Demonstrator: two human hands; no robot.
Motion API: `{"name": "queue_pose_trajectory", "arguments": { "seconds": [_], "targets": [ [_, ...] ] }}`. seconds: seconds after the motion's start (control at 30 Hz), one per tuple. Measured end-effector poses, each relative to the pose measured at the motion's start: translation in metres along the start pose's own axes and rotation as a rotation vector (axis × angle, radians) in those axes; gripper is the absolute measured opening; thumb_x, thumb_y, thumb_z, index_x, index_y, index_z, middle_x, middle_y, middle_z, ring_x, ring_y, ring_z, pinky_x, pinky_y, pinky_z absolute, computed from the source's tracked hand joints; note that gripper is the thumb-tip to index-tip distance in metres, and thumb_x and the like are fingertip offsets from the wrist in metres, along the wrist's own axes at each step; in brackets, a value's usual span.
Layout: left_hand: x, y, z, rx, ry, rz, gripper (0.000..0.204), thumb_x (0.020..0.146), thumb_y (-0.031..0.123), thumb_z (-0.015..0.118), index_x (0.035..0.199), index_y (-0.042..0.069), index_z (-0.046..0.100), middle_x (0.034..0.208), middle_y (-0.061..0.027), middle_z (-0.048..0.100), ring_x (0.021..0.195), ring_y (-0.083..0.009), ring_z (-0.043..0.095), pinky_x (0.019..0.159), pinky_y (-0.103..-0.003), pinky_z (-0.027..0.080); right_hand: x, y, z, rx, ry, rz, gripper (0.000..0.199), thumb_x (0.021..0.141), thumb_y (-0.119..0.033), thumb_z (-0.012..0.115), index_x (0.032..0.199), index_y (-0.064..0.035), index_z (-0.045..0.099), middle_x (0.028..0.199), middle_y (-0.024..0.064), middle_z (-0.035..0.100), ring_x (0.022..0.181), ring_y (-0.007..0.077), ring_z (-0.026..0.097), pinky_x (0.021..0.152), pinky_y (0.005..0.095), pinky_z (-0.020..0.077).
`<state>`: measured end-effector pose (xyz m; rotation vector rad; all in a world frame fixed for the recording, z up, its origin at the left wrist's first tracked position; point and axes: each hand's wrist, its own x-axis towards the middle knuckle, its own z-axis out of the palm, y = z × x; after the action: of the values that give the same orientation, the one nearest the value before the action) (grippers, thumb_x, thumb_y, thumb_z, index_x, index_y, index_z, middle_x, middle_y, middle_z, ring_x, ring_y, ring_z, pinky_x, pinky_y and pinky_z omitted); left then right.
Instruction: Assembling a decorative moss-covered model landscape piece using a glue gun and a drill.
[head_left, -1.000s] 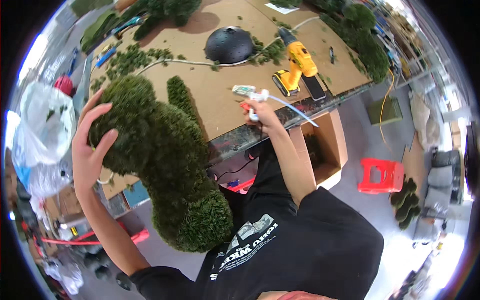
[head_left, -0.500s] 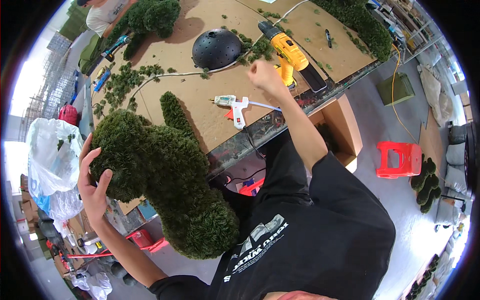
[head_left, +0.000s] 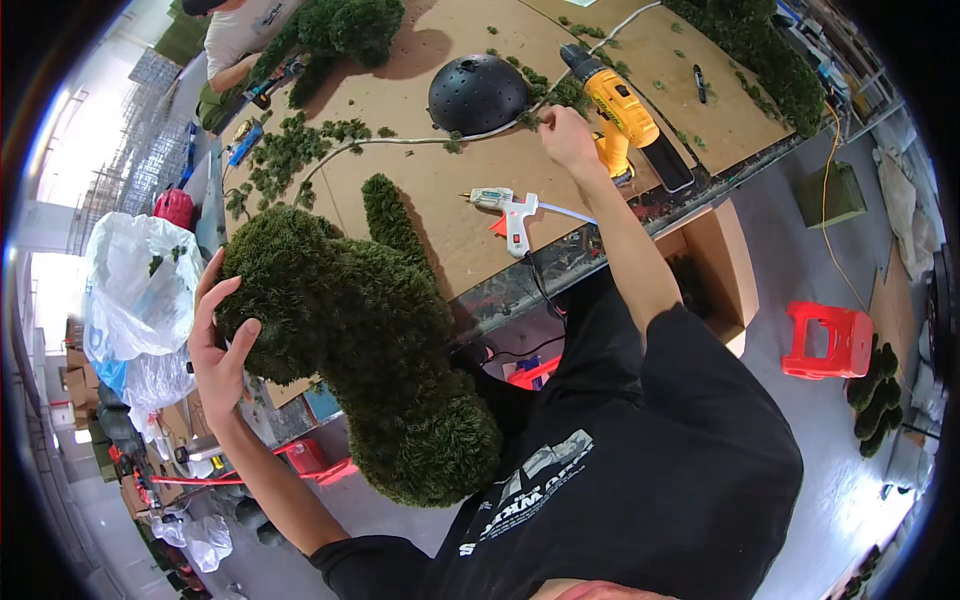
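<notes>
A large moss-covered animal-shaped form rests partly over the near edge of the brown worktable. My left hand is spread flat against its rounded left end, steadying it. My right hand is stretched out over the table and pinches a small tuft of green moss beside the yellow cordless drill. A white glue gun lies on the table below that hand, untouched. A black perforated dome sits just left of the hand.
Loose moss clumps and a white cord lie across the table. Another person works at the far left corner. A clear plastic bag hangs at the left. A red stool stands on the grey floor at right.
My right hand left the glue gun lying on the table and reached farther out to the moss by the drill. My left hand stayed on the mossy form.
</notes>
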<state>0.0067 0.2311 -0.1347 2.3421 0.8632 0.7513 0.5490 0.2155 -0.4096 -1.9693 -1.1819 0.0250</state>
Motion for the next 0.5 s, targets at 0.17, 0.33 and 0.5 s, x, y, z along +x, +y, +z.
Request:
{"name": "queue_pose_trajectory", "arguments": {
  "seconds": [0.17,0.33,0.5],
  "targets": [
    [-0.008,0.007,-0.006,0.021,0.018,-0.007,0.051,0.085,0.010,0.077,0.135,0.007,0.065,0.158,-0.0168,0.047,0.150,-0.0320,0.040,0.124,-0.044,0.026,-0.065,-0.093,-0.062,0.788,-0.257,0.112,0.017,0.096,-0.018,0.071,0.102,-0.0031,0.065,0.086,0.0070,0.069,0.070,0.0177,0.066,0.064,0.0318,0.0531],
    [-0.004,0.033,0.004,0.063,0.059,0.013,0.049,0.082,-0.004,0.075,0.129,0.008,0.068,0.155,-0.0130,0.052,0.146,-0.0297,0.046,0.121,-0.043,0.033,-0.128,-0.163,-0.096,1.536,-0.594,0.204,0.019,0.102,-0.021,0.068,0.099,-0.0021,0.064,0.087,0.0036,0.063,0.061,0.0083,0.055,0.053,0.0217,0.0393],
    [-0.023,0.081,0.032,0.359,0.255,0.042,0.036,0.082,-0.006,0.075,0.115,0.009,0.075,0.143,-0.0127,0.062,0.137,-0.0318,0.055,0.114,-0.042,0.043,-0.169,-0.223,-0.099,1.693,-0.860,0.071,0.022,0.101,-0.022,0.069,0.102,-0.0011,0.062,0.088,0.0063,0.060,0.060,0.0100,0.051,0.051,0.0233,0.0383]
  ]
}}
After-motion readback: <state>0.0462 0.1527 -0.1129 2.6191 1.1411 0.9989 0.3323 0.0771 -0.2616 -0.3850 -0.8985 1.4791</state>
